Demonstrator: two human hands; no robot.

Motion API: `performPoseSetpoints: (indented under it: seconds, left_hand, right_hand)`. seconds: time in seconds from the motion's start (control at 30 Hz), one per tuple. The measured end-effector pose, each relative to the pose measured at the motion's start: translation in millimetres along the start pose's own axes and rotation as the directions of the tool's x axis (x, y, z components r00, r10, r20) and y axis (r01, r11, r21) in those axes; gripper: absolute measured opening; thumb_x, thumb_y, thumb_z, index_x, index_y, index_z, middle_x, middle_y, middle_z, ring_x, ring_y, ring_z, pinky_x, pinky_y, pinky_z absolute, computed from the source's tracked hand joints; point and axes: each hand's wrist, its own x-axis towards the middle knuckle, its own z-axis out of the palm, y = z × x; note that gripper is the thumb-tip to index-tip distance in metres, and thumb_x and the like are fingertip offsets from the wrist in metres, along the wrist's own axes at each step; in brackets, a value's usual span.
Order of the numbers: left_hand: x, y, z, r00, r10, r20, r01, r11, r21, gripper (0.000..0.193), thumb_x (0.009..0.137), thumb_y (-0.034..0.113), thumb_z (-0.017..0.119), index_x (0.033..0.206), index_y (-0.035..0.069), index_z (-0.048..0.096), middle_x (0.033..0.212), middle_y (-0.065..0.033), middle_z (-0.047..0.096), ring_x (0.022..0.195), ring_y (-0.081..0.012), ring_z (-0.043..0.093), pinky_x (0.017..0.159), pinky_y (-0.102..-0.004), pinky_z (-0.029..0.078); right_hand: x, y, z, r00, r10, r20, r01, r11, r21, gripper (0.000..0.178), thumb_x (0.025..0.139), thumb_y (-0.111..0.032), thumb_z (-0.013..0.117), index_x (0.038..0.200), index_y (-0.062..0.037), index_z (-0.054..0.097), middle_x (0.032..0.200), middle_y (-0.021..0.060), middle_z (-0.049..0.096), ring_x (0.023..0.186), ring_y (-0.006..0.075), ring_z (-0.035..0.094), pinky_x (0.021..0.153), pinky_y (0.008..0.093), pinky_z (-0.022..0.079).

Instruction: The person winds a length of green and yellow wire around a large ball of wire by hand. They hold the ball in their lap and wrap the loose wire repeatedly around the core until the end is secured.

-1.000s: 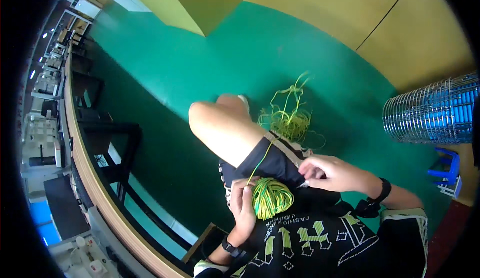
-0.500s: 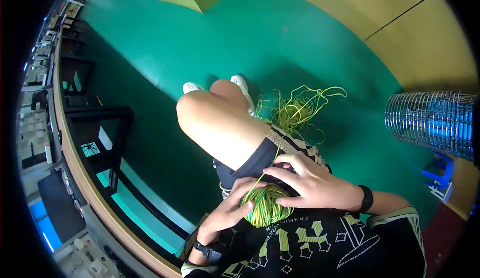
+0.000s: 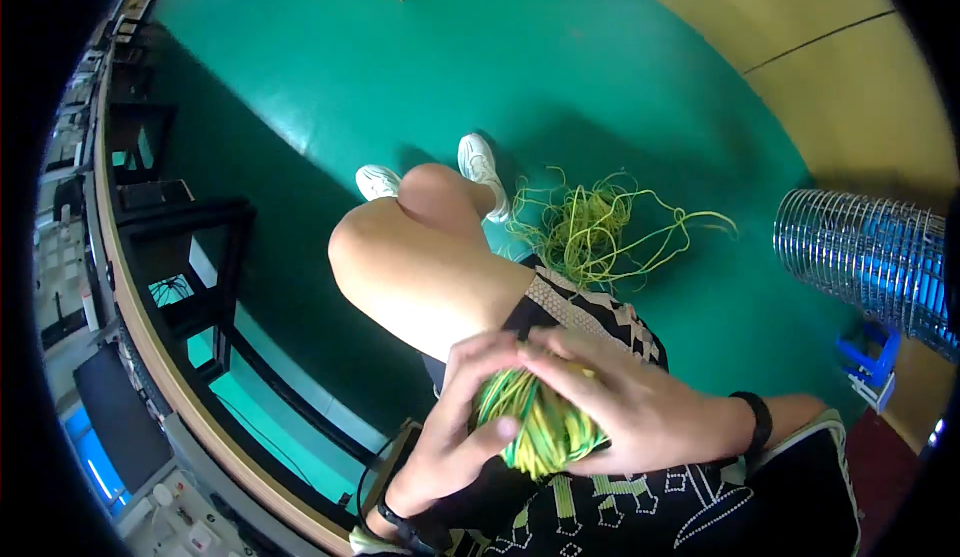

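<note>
A ball of yellow-green striped cord (image 3: 545, 429) rests against my lap, in front of my black shirt. My left hand (image 3: 452, 432) cups its left side, thumb across the front. Over its top and right side curves my right hand (image 3: 640, 412), a little blurred, and the fingertips of both hands nearly meet above the ball. Beyond my thigh, a loose tangle of the same cord (image 3: 590, 229) lies on the floor, with loops trailing to the right. The strand between tangle and ball cannot be made out near my fingers.
Along the left runs a long wood-edged bench (image 3: 185, 382) with equipment on it and dark frames below. A wire rack with blue contents (image 3: 865, 257) stands at the right, near a blue-and-white object (image 3: 870, 357). My white shoes (image 3: 480, 162) are on the green floor (image 3: 340, 67).
My right hand has moved from pinching the strand above the ball to covering its top and right. My left hand has closed further around it. The view has shifted slightly.
</note>
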Motion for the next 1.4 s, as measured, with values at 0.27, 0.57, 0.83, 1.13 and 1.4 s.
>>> performPoseSetpoints:
  seconds: [0.27,0.57,0.83,1.13,1.4]
  left_hand:
    - [95,96,-4,0.940,0.306,-0.154,-0.336,0.908,-0.249,0.047,0.105,0.021,0.054,0.143,0.001,0.033,0.134,-0.0131,0.044,0.120,-0.0199,0.051,0.099,-0.0309,0.044]
    - [193,5,-7,0.912,0.397,-0.098,-0.266,0.758,0.595,0.061,0.090,0.034,0.074,0.133,-0.001,0.048,0.127,-0.0240,0.058,0.123,-0.0352,0.057,0.103,-0.0402,0.047]
    - [207,16,76,0.878,0.478,-0.014,-0.468,0.866,0.175,0.050,0.092,0.034,0.073,0.125,0.001,0.055,0.103,-0.0183,0.062,0.103,-0.0328,0.061,0.095,-0.0421,0.048]
    - [212,-2,54,0.883,0.466,-0.054,-0.465,0.885,0.028,0.022,0.100,0.022,0.059,0.099,0.001,0.061,0.075,-0.0067,0.062,0.066,-0.0177,0.056,0.063,-0.0356,0.047]
    - [153,31,-5,0.977,0.214,-0.022,-0.207,0.912,-0.353,0.026,0.105,0.021,0.041,0.123,0.005,0.051,0.068,0.0013,0.045,0.058,-0.0088,0.041,0.054,-0.0232,0.032]
  right_hand:
    - [51,-23,-111,0.886,-0.277,-0.372,0.062,0.865,-0.497,0.098,0.062,-0.020,0.092,0.145,-0.0043,0.043,0.139,0.0182,0.052,0.129,0.0339,0.053,0.110,0.0430,0.043]
    - [21,-27,-204,0.750,-0.092,-0.655,0.499,0.729,0.469,0.070,0.097,-0.042,0.053,0.149,0.0019,0.035,0.144,0.0234,0.050,0.126,0.0424,0.056,0.095,0.0632,0.053]
    - [27,-88,-210,0.863,-0.289,-0.413,0.496,0.637,0.590,0.081,0.095,-0.058,0.047,0.152,-0.0025,0.034,0.148,0.0240,0.045,0.131,0.0461,0.050,0.098,0.0703,0.048]
    - [20,-65,-190,0.869,-0.212,-0.447,0.476,0.607,0.637,0.085,0.092,-0.059,0.052,0.154,-0.0069,0.029,0.153,0.0234,0.036,0.134,0.0490,0.044,0.094,0.0705,0.050]
    - [-19,-11,-179,0.794,0.001,-0.607,0.472,0.627,0.619,0.089,0.090,-0.060,0.057,0.157,-0.0107,0.025,0.158,0.0230,0.029,0.137,0.0516,0.040,0.090,0.0707,0.052]
